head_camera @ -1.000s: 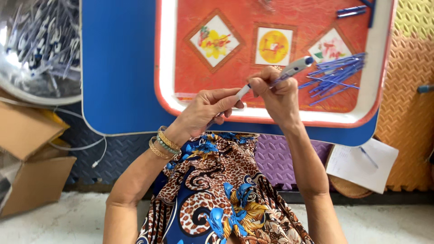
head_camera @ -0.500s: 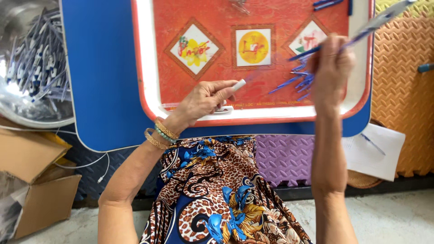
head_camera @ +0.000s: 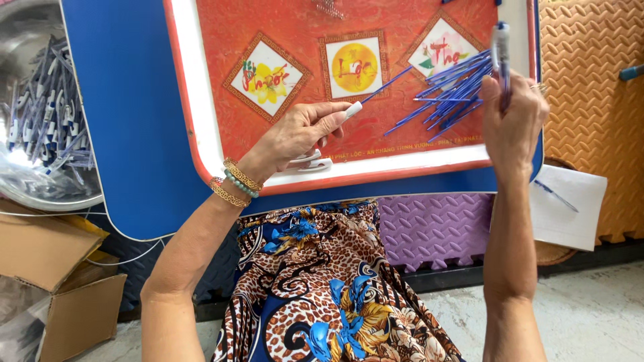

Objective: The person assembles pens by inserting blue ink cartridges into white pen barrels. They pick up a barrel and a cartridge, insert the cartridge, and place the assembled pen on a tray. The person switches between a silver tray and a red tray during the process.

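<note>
Pen (head_camera: 500, 57): slim, translucent barrel with blue tip parts, held upright and near vertical in the right hand (head_camera: 513, 127), tip end pointing to 12 o'clock, standing over the tray's right rim.

White pen cap piece (head_camera: 353, 110): short, white, cylindrical, pinched at the fingertips of the left hand (head_camera: 298, 134), pointing toward 2 o'clock, above the tray's lower middle.

Blue refills (head_camera: 449, 90): loose pile of thin blue rods lying flat on the tray, at 10 o'clock from the right hand; one rod strays toward the left.
</note>
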